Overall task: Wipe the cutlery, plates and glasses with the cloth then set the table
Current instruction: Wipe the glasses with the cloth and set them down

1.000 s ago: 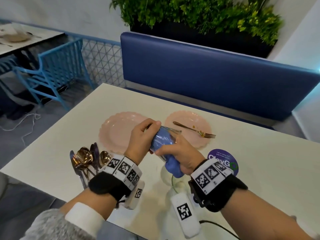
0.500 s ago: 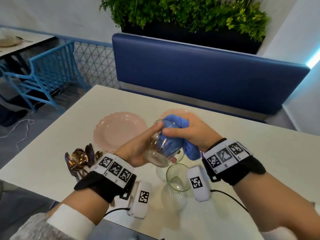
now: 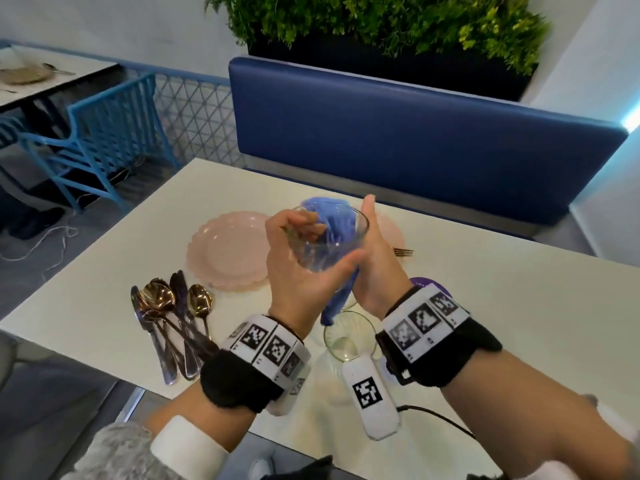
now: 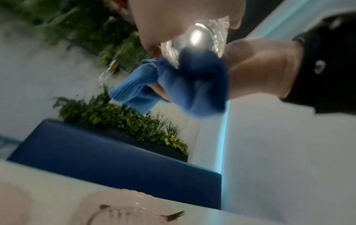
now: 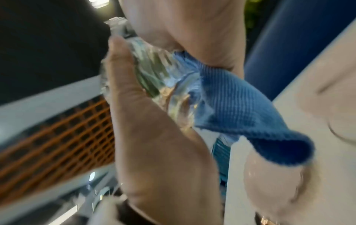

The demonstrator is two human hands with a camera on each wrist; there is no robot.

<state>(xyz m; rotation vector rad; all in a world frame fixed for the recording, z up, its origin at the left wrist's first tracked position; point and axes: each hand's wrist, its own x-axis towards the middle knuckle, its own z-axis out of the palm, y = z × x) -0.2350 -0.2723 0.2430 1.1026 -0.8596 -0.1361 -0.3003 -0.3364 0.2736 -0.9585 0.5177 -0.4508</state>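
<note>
Above the table my left hand (image 3: 298,265) grips a clear ribbed glass (image 3: 327,244), mouth up, fingers on its far side and thumb on the near side. A blue cloth (image 3: 329,213) is bunched over the rim and far wall, and its tail (image 3: 337,303) hangs below the glass. My right hand (image 3: 375,258) holds the cloth against the glass, thumb pointing up. In the left wrist view the cloth (image 4: 173,85) wraps the right hand's fingers beside the glass base (image 4: 194,39). The right wrist view shows the cloth (image 5: 240,112) trailing from the glass (image 5: 154,80).
A second glass (image 3: 349,337) stands on the white table (image 3: 519,323) just under my wrists. Two pink plates (image 3: 228,251) lie behind; the right one carries a fork (image 3: 403,251). Spoons and knives (image 3: 173,317) are piled at the left. A blue bench (image 3: 415,140) backs the table.
The glass has turned from lying tilted with its base toward me to mouth up, and both hands have risen. My right hand has swung from on top of it to its right side.
</note>
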